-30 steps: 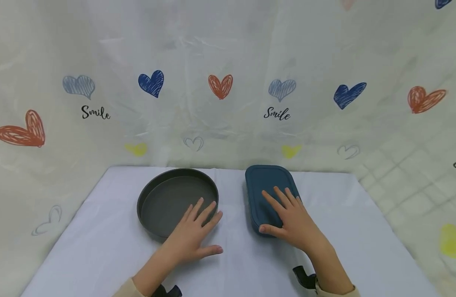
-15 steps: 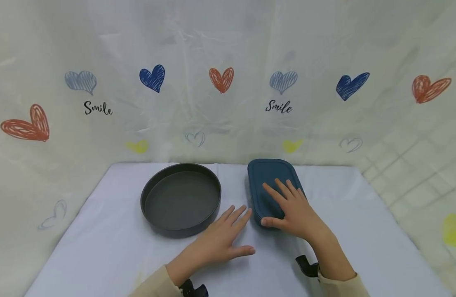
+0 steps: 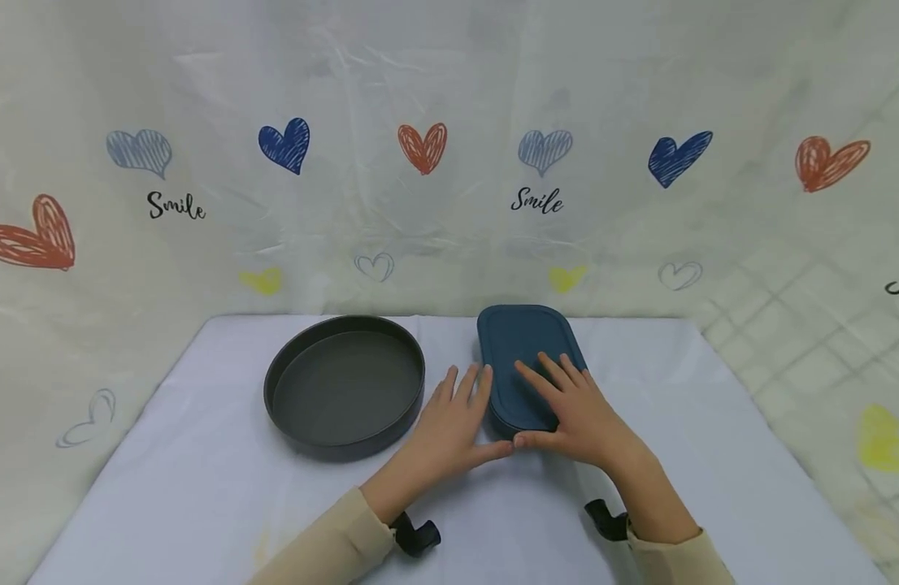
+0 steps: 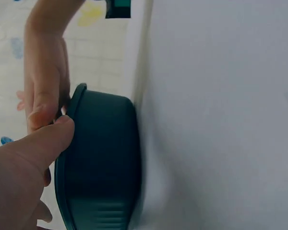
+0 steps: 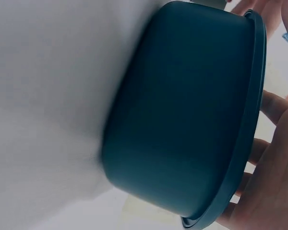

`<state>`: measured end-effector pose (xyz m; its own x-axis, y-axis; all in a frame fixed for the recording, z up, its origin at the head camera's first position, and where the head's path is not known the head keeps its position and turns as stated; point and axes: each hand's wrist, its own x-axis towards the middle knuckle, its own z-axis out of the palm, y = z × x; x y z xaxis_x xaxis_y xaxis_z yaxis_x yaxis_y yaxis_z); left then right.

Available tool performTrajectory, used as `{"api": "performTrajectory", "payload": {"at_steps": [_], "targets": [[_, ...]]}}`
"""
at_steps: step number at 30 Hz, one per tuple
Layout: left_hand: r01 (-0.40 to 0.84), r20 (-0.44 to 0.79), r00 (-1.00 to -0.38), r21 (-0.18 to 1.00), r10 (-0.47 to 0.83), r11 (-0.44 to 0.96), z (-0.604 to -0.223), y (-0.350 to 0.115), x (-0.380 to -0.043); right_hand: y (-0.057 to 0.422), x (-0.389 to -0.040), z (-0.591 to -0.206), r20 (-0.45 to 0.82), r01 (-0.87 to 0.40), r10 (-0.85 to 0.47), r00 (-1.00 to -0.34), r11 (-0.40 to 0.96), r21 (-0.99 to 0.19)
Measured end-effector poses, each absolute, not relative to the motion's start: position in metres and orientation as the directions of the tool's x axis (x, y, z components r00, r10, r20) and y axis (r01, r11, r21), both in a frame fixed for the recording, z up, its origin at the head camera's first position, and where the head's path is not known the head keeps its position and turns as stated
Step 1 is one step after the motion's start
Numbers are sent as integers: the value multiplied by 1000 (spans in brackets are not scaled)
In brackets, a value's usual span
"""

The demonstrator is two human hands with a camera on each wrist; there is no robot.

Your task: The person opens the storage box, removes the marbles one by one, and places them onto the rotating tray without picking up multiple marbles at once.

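Observation:
A dark blue rectangular food container with a rimmed lid stands toward the back of the table, right of centre. Over its near right part my right hand spreads its fingers, the fingertips close to the lid in the right wrist view. My left hand reaches to the near left corner, its fingers straight and apart along the lid's left edge. Both thumbs nearly meet at the near rim. From the side, the left wrist view shows the container's wall and my left thumb at the lid's edge.
To the left stands a round dark grey pan with low walls and no handle in view. A white cloth covers the table. Behind it hangs a pale sheet printed with hearts. Black wrist mounts sit under both wrists.
My left hand has moved right, from over the pan's near right edge to the container's near left corner. My right hand stays over the lid. The head view has shifted slightly.

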<state>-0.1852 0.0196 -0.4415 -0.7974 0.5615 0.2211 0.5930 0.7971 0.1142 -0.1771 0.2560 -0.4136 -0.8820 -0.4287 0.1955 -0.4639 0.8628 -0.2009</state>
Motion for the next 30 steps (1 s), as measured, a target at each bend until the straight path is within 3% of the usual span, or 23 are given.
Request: {"api": "performTrajectory", "payload": {"at_steps": [11, 21, 30], "targets": [[508, 203, -849, 54, 488, 860, -447, 24, -204, 258, -181, -416, 165, -452, -426, -890, 873, -186], [478, 202, -871, 134, 448, 868, -449, 21, -208, 259, -183, -419, 163, -459, -435, -886, 874, -162], [478, 150, -873, 65, 465, 876, -458, 31, -210, 262, -179, -426, 163, -450, -427, -889, 880, -149]]}}
